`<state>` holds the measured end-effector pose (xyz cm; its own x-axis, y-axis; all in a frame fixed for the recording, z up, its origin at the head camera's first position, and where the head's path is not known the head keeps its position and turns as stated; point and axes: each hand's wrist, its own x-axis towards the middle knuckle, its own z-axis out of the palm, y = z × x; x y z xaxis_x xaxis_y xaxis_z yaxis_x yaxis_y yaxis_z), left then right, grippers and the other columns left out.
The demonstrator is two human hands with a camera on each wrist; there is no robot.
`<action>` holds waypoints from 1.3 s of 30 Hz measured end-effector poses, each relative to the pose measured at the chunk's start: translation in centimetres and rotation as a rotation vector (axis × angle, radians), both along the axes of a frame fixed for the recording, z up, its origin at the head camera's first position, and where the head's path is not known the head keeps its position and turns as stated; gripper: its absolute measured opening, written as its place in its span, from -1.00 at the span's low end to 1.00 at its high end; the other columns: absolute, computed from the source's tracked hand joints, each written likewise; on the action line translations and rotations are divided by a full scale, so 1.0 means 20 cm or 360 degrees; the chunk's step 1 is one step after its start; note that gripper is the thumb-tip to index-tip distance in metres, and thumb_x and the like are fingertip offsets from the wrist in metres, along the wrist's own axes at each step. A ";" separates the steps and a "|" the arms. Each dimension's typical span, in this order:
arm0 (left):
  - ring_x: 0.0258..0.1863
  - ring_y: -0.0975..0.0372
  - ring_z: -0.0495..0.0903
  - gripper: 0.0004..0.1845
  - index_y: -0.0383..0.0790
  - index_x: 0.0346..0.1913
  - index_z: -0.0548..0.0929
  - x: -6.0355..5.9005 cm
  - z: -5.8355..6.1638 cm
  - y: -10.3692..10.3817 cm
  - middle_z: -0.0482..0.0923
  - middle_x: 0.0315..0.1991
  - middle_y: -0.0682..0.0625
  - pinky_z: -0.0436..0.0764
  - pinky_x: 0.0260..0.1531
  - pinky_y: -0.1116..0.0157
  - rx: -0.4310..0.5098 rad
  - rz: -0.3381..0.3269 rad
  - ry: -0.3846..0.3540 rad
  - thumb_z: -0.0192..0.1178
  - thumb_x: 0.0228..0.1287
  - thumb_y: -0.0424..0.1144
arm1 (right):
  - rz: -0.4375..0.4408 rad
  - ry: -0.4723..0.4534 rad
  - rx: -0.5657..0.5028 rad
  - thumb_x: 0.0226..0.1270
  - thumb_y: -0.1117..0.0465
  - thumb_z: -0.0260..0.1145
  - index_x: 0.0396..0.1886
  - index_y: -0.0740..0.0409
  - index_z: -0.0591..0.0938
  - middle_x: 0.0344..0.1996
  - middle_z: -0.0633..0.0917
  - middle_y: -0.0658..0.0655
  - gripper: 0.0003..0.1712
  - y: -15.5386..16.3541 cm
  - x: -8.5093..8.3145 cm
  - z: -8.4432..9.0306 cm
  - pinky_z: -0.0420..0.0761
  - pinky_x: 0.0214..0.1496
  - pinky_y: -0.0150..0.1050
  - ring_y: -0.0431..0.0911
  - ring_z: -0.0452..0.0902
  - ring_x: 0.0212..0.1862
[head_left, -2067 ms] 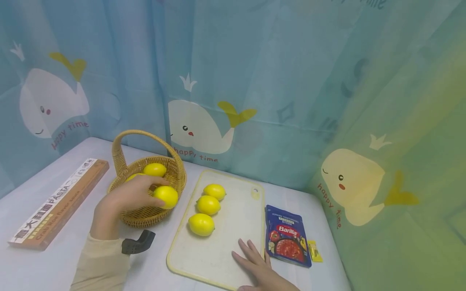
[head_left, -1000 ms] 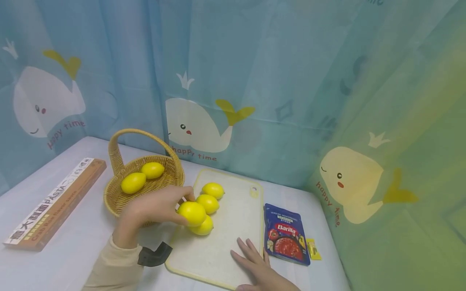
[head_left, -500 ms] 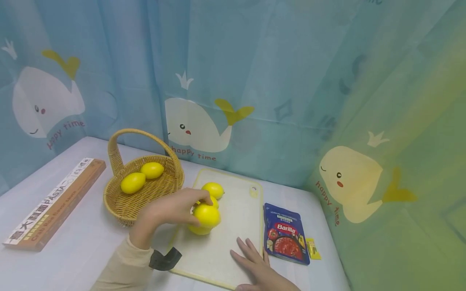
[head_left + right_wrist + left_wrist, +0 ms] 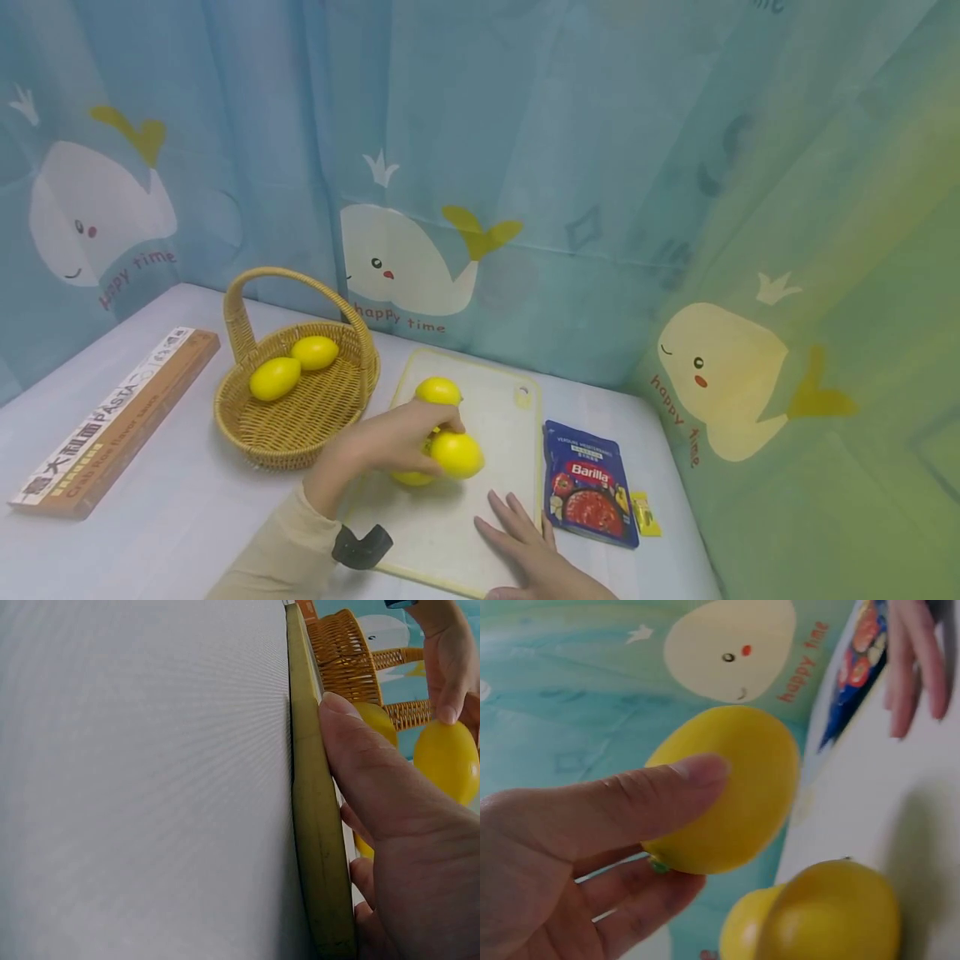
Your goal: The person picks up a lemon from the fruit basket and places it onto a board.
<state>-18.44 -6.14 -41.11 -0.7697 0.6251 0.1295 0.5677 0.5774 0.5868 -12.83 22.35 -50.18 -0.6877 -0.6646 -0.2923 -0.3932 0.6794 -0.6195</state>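
Note:
My left hand (image 4: 397, 437) grips a yellow lemon (image 4: 459, 455) between thumb and fingers, held over the cutting board (image 4: 491, 408). In the left wrist view the thumb lies across this lemon (image 4: 754, 787), clear above the other lemons (image 4: 832, 911). On the board's left half, a lemon (image 4: 438, 389) shows behind the hand and another (image 4: 411, 478) peeks out below it; the middle of their row is mostly covered. My right hand (image 4: 528, 550) rests with spread fingers on the board's near right part. In the right wrist view its thumb (image 4: 360, 750) lies along the board's edge.
A wicker basket (image 4: 300, 433) with a tall handle stands left of the board, holding two lemons (image 4: 275, 379). Further left lies a long pasta box (image 4: 120, 417). To the right are a blue Barilla sauce pouch (image 4: 592, 487) and a small yellow packet (image 4: 646, 513).
My left hand has lifted a lemon out of the basket and carried it right, over the board's lemons and slightly past them. The right hand has stayed on the board.

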 end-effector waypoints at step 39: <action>0.13 0.25 0.51 -0.50 -0.05 0.10 0.59 -0.05 -0.22 0.13 0.58 0.05 0.15 0.45 0.24 0.24 -0.0195 0.0092 -0.0010 0.41 0.02 -0.17 | 0.0077 0.0112 -0.0044 0.21 -0.24 0.24 0.46 -0.25 0.17 0.52 -0.08 0.18 -0.15 0.02 0.00 -0.01 -0.38 0.13 0.63 0.40 -0.34 0.45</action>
<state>-19.38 -3.51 -45.51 -0.8056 0.5904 0.0499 0.5277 0.6767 0.5134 -12.86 22.70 -50.46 -0.6727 -0.7047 -0.2254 -0.4684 0.6415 -0.6076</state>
